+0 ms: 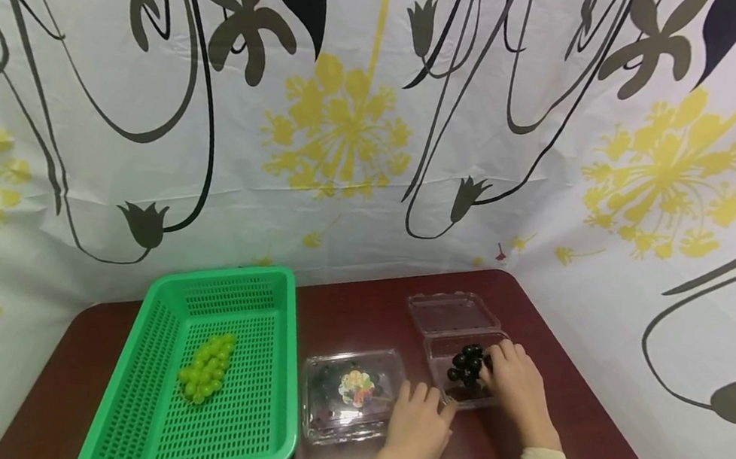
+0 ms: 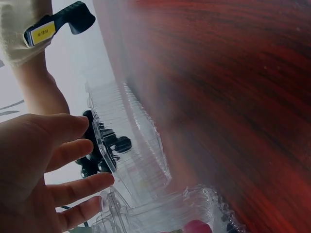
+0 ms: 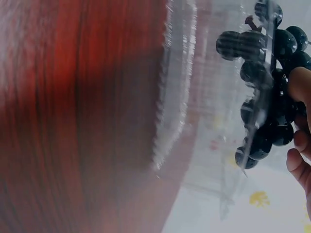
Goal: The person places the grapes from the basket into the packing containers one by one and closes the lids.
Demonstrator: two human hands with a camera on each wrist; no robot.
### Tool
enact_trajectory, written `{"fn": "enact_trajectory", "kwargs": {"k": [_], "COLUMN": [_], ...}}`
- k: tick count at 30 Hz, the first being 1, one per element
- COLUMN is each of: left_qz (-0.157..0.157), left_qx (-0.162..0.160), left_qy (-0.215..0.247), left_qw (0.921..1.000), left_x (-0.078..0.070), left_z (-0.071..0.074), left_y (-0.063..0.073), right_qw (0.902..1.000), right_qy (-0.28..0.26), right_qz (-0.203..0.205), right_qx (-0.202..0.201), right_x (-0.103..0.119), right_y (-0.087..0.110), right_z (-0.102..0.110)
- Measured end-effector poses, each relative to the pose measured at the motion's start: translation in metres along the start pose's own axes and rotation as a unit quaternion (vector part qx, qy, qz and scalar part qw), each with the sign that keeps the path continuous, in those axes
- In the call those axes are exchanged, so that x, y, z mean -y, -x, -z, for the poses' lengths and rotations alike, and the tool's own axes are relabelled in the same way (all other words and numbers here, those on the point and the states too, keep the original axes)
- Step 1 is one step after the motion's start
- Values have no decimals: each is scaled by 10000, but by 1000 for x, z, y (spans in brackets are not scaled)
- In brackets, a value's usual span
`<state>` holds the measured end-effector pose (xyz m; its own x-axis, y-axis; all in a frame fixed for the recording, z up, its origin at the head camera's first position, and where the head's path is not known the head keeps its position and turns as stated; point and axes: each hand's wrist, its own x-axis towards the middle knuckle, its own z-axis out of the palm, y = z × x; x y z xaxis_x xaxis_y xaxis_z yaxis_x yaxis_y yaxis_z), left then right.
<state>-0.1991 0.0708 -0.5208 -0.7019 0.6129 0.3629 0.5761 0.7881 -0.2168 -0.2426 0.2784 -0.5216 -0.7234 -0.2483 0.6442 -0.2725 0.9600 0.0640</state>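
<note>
My right hand (image 1: 517, 386) grips a bunch of dark grapes (image 1: 467, 363) at the clear plastic clamshell box (image 1: 439, 350), whose lid (image 1: 454, 315) lies folded back. In the right wrist view, the grapes (image 3: 284, 109) overlap the box's see-through rim, with fingertips and thumb against the berries. My left hand (image 1: 416, 432) is beside the near left corner of that box, fingers spread and relaxed. Seen from the left wrist, its fingertips (image 2: 104, 180) are right at the edge of the clear plastic, and the palm holds nothing.
A closed clear clamshell (image 1: 327, 410) with a fruit sticker (image 1: 356, 388) and dark contents lies left of my left hand. Further left, a green slotted basket (image 1: 289, 372) holds a bunch of green grapes (image 1: 207, 369). A patterned cloth (image 1: 340, 234) hangs behind the dark red table (image 1: 358, 319).
</note>
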Motion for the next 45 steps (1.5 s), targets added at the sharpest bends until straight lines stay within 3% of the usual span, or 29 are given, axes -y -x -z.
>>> {"fn": "enact_trajectory", "kwargs": {"k": [9,16,22,28,40,45], "left_qz": [108,174,368,436,441,457], "left_qx": [118,270,476,596,568,622], "left_qy": [67,130,349,338,289,314], "left_qw": [9998,9994,9976,9967,9970,9965], "left_x": [0,-3,-5,-5,-6,-5], "left_z": [-3,-4,-4,-5,-9,-8], "left_y": [-2,-6,-9,-9,-6,-5], "right_qw": [9992,9945,9805,9637,9372,9352], "right_qy": [-49,9,-36,-279,-497,-562], "right_qz": [-184,-439,-1004,-1565,-2374,-2419], "right_qx": [358,955,1688,2143,2506,2523], "right_x": [5,8,9,11,12,11], "right_y": [3,1,-2,-8,-17,-18], "right_z": [-19,-23,-25,-28,-29,-29]}}
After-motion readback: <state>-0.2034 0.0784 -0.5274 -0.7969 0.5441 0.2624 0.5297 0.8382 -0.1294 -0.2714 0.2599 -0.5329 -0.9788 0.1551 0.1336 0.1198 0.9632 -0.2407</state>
